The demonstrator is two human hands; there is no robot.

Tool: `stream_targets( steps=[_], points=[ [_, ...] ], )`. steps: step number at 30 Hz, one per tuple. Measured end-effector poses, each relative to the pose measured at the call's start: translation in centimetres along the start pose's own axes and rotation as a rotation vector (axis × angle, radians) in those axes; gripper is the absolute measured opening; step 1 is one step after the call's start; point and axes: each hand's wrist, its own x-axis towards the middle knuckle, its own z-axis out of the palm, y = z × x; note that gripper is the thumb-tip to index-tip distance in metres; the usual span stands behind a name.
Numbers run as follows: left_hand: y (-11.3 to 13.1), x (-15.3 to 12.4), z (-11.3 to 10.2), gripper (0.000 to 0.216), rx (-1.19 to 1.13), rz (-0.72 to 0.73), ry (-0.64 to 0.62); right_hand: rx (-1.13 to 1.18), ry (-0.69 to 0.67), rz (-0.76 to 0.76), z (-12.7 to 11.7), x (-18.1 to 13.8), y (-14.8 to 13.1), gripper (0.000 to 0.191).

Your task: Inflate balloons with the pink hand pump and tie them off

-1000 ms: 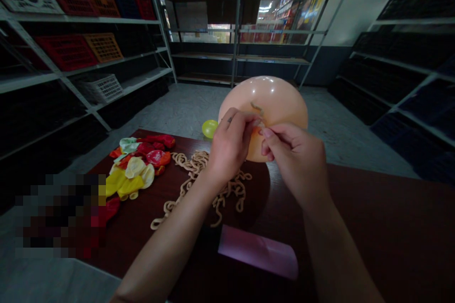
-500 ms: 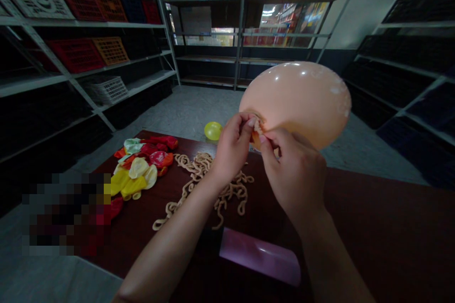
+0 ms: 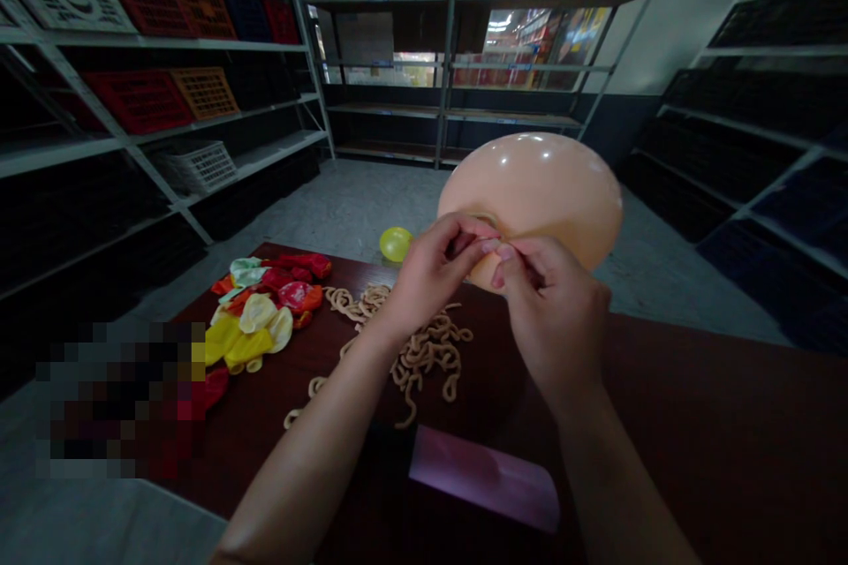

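Note:
A blown-up peach balloon floats above the far edge of a dark red-brown table. My left hand and my right hand meet at its neck, both with fingers pinched on the neck where it narrows. The knot area itself is hidden between my fingertips. Below my left wrist lies a tangle of tan cord or long uninflated balloons.
A heap of flat balloons, red, yellow, white and orange, lies at the table's left. A pink sheet rests near the front edge. A small yellow balloon sits on the floor beyond. Metal shelving with crates lines both sides.
The balloon swung from straight ahead up to the right, then settled lower. My fingers have closed tighter together on its neck.

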Motion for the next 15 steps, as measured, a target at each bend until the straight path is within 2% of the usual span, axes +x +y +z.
stream_targets(
  steps=[5, 9, 15],
  points=[
    [-0.2, -0.1, 0.2, 0.021, 0.027, -0.016, 0.145, -0.005, -0.04, -0.041, 0.5, -0.3, -0.3, 0.02],
    [0.1, 0.1, 0.7, 0.021, -0.19, -0.098, 0.265, -0.02, -0.042, -0.066, 0.8, -0.6, -0.4, 0.019],
    [1.4, 0.4, 0.4, 0.026, -0.435, -0.308, 0.283, 0.063, -0.057, -0.026, 1.0, -0.7, -0.4, 0.018]
  ],
)
